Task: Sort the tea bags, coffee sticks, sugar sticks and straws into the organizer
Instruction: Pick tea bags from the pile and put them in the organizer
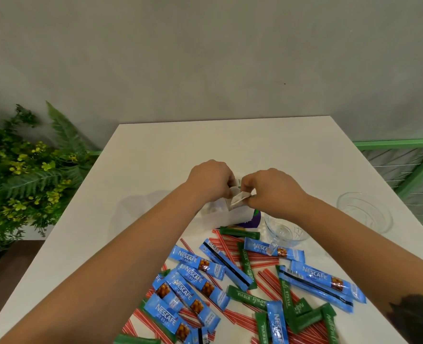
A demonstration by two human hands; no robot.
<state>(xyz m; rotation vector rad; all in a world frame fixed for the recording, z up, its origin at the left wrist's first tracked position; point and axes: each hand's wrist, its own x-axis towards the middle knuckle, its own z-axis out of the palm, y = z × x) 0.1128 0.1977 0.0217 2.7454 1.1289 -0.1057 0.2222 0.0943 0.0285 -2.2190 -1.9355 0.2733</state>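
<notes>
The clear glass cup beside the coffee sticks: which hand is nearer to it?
Right. The right hand is up-left of the glass cup, pinching a tea bag; the left hand is farther left.

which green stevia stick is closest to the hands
The green stick lying crosswise at the pile's far edge, just beyond the striped straws; every other green stick lies nearer the camera.

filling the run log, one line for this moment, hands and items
left hand grips tea bags | right hand pinches them | coffee sticks, straws loose on table
</notes>
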